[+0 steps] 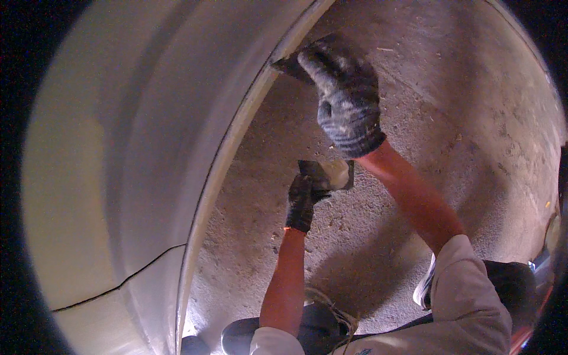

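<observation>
My gloved right hand [350,97] is closed on a dark, flat spreader [291,67]. The spreader's outer corner meets the lower edge [260,80] of a large pale curved panel [160,148] on the left. Lower and nearer to me, my gloved left hand [300,204] grips the near left side of a small dark flat plate [307,168]. A smear of cream-coloured paste [337,174] lies on the right part of that plate. Both gloves are dark grey, and the right one has pale stains.
Rough grey-brown concrete floor [367,236] with bits of debris lies below my hands. A dark crack or seam [121,286] crosses the panel at lower left. My shoe with a white sole [423,290] rests at lower right, and a red object [522,338] shows at the rim.
</observation>
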Action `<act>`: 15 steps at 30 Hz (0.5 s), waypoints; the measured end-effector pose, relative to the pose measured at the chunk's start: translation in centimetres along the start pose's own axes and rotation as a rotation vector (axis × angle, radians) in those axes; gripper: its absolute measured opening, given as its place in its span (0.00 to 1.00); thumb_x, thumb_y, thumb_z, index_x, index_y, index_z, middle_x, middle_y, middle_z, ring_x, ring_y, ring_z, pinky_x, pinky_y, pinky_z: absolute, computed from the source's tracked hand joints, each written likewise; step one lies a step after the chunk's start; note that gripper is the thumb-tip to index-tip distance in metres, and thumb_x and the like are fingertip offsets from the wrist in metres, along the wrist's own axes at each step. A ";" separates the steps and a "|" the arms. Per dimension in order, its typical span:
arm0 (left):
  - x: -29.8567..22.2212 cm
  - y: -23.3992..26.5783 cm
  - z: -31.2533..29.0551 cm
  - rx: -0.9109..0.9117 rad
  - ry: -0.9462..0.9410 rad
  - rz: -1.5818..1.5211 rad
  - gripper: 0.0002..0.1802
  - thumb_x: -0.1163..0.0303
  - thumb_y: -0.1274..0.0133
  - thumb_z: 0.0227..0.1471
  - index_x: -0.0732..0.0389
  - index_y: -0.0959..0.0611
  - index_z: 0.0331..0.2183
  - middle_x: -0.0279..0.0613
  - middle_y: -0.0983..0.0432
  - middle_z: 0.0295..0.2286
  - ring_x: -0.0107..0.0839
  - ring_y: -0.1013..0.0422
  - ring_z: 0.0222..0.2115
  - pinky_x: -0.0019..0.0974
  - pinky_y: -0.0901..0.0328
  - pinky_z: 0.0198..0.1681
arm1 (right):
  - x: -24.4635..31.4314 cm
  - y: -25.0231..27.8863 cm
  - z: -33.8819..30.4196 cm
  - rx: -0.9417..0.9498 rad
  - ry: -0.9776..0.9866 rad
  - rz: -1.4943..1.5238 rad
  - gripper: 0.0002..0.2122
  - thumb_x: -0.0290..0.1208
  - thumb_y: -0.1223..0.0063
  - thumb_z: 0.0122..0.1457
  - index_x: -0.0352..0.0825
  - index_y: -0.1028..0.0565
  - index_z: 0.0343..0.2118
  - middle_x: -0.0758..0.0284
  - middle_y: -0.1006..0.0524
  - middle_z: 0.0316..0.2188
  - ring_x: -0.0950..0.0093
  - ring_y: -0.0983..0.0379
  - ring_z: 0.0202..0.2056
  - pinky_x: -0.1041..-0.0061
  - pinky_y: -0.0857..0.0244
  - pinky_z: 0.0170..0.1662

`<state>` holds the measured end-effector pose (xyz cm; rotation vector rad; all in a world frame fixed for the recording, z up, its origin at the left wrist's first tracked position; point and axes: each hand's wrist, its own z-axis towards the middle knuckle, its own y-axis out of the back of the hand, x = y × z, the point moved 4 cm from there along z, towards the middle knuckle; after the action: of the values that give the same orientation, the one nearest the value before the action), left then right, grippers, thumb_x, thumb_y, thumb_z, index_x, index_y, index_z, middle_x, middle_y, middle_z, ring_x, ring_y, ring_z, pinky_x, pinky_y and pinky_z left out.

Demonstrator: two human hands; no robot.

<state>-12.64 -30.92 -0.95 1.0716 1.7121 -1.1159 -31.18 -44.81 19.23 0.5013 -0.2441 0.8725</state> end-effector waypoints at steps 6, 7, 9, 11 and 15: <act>-1.3 -0.9 -0.5 -0.055 0.016 0.099 0.19 0.56 0.51 0.62 0.57 0.24 0.49 0.38 0.24 0.43 0.34 0.26 0.40 0.40 0.26 0.41 | -0.6 0.2 1.8 -0.038 0.057 -0.034 0.27 0.21 0.48 0.45 0.43 0.25 0.52 0.63 0.24 0.47 0.58 0.30 0.47 0.55 0.38 0.51; -1.1 -0.8 -0.6 -0.048 0.004 0.052 0.18 0.57 0.50 0.62 0.57 0.24 0.48 0.37 0.24 0.42 0.32 0.25 0.39 0.39 0.25 0.40 | -0.1 0.1 1.6 0.001 0.068 -0.064 0.27 0.21 0.48 0.45 0.44 0.25 0.52 0.63 0.25 0.49 0.58 0.31 0.48 0.55 0.38 0.52; -0.3 -0.3 -0.6 0.005 -0.022 -0.044 0.16 0.59 0.50 0.62 0.57 0.24 0.48 0.35 0.24 0.40 0.29 0.24 0.37 0.36 0.25 0.37 | 1.5 -0.1 0.7 0.069 0.077 -0.078 0.26 0.21 0.48 0.45 0.44 0.25 0.52 0.63 0.27 0.51 0.59 0.32 0.52 0.54 0.39 0.54; 1.6 1.3 0.1 -0.049 0.054 0.035 0.19 0.57 0.54 0.64 0.57 0.26 0.51 0.38 0.25 0.45 0.33 0.26 0.42 0.39 0.27 0.44 | 3.9 0.1 -0.5 0.055 0.083 0.011 0.26 0.22 0.49 0.47 0.45 0.25 0.52 0.64 0.29 0.53 0.60 0.35 0.54 0.53 0.40 0.57; 4.3 3.1 3.5 0.265 -0.024 -0.667 0.26 0.53 0.62 0.66 0.56 0.34 0.59 0.42 0.34 0.56 0.40 0.36 0.55 0.45 0.39 0.60 | 9.5 0.2 -2.8 0.151 0.110 0.172 0.21 0.30 0.49 0.50 0.44 0.24 0.50 0.65 0.30 0.55 0.58 0.36 0.56 0.54 0.42 0.61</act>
<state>-10.45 -32.53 -6.67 0.6283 2.0024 -1.7981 -25.34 -36.89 20.70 0.5766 -0.1215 1.0882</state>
